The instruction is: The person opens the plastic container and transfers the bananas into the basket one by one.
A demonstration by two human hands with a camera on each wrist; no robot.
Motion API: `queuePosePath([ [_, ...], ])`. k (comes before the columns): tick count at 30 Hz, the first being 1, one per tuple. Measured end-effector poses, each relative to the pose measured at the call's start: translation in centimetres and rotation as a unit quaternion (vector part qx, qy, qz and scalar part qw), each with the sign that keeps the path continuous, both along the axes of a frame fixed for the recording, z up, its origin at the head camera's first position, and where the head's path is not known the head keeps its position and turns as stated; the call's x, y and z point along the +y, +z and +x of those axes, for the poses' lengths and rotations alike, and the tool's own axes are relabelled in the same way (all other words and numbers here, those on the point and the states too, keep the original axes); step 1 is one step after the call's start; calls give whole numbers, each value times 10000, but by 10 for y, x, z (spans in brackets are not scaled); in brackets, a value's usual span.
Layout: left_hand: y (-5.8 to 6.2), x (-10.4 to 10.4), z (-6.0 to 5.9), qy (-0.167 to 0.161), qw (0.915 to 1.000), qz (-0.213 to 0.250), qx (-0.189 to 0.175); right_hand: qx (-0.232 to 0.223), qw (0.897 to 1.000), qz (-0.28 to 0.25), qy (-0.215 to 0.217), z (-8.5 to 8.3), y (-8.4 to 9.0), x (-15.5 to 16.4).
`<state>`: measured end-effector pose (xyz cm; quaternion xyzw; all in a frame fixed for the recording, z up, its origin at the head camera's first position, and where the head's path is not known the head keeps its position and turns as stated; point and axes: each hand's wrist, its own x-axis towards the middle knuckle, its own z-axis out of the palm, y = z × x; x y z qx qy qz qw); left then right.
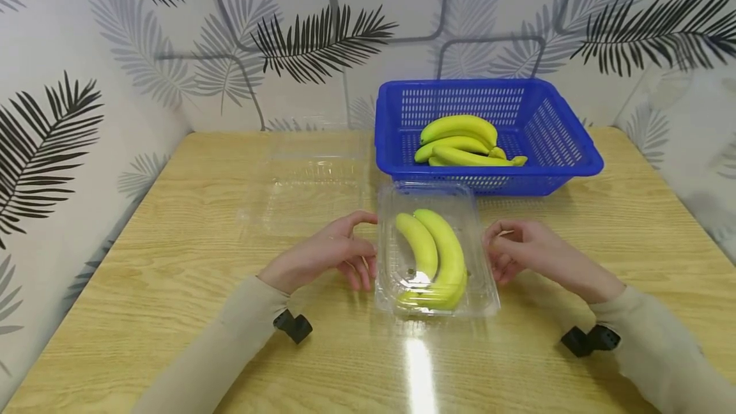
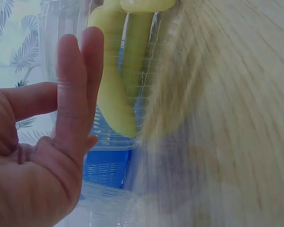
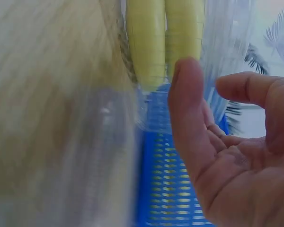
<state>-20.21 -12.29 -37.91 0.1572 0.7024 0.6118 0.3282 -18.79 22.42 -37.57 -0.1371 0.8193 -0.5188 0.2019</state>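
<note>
A clear plastic clamshell box (image 1: pixel 483 286) stands on the table in front of the basket, its lid down over the bananas (image 1: pixel 448 254) inside. At its left side is my left hand (image 1: pixel 339 251), fingertips right at the wall; the left wrist view shows two fingers (image 2: pixel 71 90) stretched out along the box. My right hand (image 1: pixel 523 248) is beside the right wall, its fingers loosely bent. In the right wrist view a straight finger (image 3: pixel 187 99) overlaps the box wall, with the bananas (image 3: pixel 146 42) visible through the plastic.
A blue plastic basket (image 1: pixel 566 168) holding several bananas (image 1: pixel 460 130) stands behind the box. To the left lies another clear plastic container (image 1: pixel 310 200), spread open. The wooden table (image 1: pixel 190 222) meets a leaf-patterned wall (image 1: pixel 299 101) at the back.
</note>
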Motion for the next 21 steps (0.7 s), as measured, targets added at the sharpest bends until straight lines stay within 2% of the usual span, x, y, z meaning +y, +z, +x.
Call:
queuePosePath([
  [2, 2, 2, 2, 91, 9999, -41, 47, 708, 9956, 580, -191, 6, 6, -3],
  [4, 2, 5, 3, 214, 9997, -87, 101, 1687, 9783, 1139, -391, 14, 12, -8],
  [6, 3, 8, 5, 348, 9990, -166, 233, 2729, 9486, 1498, -567, 23, 16, -15],
  [9, 4, 12, 8, 520, 9971, -334, 453, 4076, 8985, 1557, -477, 37, 20, -27],
  [11, 4, 14, 10, 569, 9956, -448, 590, 4618, 8734, 1534, -197, 45, 21, -35],
  [12, 4, 15, 11, 570, 9952, -498, 628, 4773, 8647, 1565, -31, 49, 21, -39],
  [13, 5, 16, 12, 557, 9949, -545, 640, 4850, 8595, 1608, 144, 53, 20, -42],
  [15, 4, 18, 13, 474, 9948, -601, 673, 4852, 8553, 1764, 439, 61, 18, -48],
  [18, 3, 19, 14, 302, 9958, -627, 590, 4725, 8545, 2020, 756, 69, 13, -54],
  [21, 0, 20, 14, 100, 9978, -503, 421, 4653, 8551, 2108, 884, 72, 8, -57],
])
